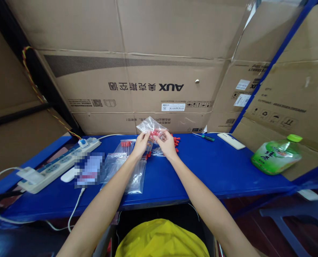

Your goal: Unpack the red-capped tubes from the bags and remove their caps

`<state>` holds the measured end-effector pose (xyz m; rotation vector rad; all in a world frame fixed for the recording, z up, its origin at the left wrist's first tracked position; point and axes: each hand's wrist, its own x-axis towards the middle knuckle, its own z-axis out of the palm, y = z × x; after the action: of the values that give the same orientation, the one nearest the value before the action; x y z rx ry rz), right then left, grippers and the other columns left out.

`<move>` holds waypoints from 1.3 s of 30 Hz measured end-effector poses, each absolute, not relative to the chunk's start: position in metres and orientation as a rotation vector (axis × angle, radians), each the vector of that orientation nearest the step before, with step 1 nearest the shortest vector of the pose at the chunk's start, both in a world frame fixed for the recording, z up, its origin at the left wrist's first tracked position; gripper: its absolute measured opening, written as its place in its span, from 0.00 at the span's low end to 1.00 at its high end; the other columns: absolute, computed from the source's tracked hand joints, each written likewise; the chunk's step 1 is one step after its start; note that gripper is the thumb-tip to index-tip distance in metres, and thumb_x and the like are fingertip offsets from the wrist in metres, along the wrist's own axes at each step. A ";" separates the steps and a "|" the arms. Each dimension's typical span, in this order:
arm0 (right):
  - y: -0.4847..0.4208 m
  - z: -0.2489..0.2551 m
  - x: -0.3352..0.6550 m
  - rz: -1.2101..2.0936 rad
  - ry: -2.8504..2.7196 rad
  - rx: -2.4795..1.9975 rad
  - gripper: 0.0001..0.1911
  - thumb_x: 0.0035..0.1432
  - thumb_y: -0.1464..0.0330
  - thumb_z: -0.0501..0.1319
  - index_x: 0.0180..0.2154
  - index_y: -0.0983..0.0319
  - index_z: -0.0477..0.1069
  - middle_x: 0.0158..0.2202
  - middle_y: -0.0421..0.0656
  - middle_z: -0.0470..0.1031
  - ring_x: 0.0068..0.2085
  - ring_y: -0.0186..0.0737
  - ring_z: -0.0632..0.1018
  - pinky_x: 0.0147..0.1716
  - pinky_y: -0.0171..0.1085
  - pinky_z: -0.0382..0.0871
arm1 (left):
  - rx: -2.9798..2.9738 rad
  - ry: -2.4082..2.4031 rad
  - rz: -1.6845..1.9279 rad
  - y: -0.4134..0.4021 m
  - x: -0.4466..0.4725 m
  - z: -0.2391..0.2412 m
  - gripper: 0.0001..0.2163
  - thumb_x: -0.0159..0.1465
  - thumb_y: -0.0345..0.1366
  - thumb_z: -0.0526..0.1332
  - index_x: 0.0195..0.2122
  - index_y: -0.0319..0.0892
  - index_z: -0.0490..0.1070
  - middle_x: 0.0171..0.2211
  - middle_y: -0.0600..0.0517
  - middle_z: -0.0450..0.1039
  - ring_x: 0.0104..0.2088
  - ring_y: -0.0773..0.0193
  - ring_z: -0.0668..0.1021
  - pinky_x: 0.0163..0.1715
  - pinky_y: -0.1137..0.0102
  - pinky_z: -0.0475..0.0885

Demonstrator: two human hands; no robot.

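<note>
Both hands hold a clear plastic bag (151, 124) above the blue table, with red-ended pieces showing inside it. My left hand (141, 144) pinches the bag's left side. My right hand (166, 143) grips its right side, the thumb pressed against the red ends. Under and beside my right hand lies a pile of red-handled metal pieces (176, 140), partly hidden; their exact kind is too small to tell. Left of my left hand rests a filled bag with red ends (126, 144). Nearer the front edge lie flat clear plastic bags (134, 178).
On the left are a white power strip (76, 153), a blurred-out phone (91, 169) and white cables. At the right stand a green screwdriver (208, 137), a white flat device (231, 140) and a tilted green-labelled bottle (276, 155). Cardboard (148, 71) walls the back of the blue table (201, 171).
</note>
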<state>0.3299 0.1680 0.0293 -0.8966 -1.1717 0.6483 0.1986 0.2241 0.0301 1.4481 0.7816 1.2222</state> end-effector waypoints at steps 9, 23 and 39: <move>0.182 0.012 0.343 0.489 -1.243 -1.209 0.22 0.58 0.54 0.68 0.49 0.59 0.79 0.44 0.45 0.77 0.39 0.41 0.77 0.42 0.38 0.75 | 1.443 0.709 1.281 0.227 0.196 0.028 0.26 0.66 0.60 0.65 0.51 0.41 0.73 0.42 0.46 0.79 0.41 0.56 0.82 0.38 0.63 0.81; 0.176 0.016 0.335 0.888 -1.157 -1.083 0.27 0.43 0.50 0.75 0.39 0.58 0.72 0.25 0.33 0.69 0.21 0.35 0.71 0.21 0.37 0.69 | 1.317 0.597 1.234 0.224 0.199 0.028 0.24 0.70 0.56 0.63 0.56 0.43 0.71 0.55 0.42 0.80 0.51 0.53 0.84 0.54 0.58 0.79; 0.171 0.018 0.343 0.361 -1.518 -1.369 0.09 0.56 0.63 0.68 0.37 0.58 0.72 0.30 0.38 0.77 0.32 0.41 0.76 0.36 0.38 0.68 | 1.315 0.607 1.142 0.224 0.202 0.021 0.27 0.68 0.61 0.62 0.54 0.42 0.74 0.51 0.43 0.82 0.48 0.52 0.84 0.47 0.59 0.82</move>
<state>0.3431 0.1713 0.0181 -1.3691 -1.5183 0.3607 0.2018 0.2242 0.0206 1.3151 0.6070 1.1417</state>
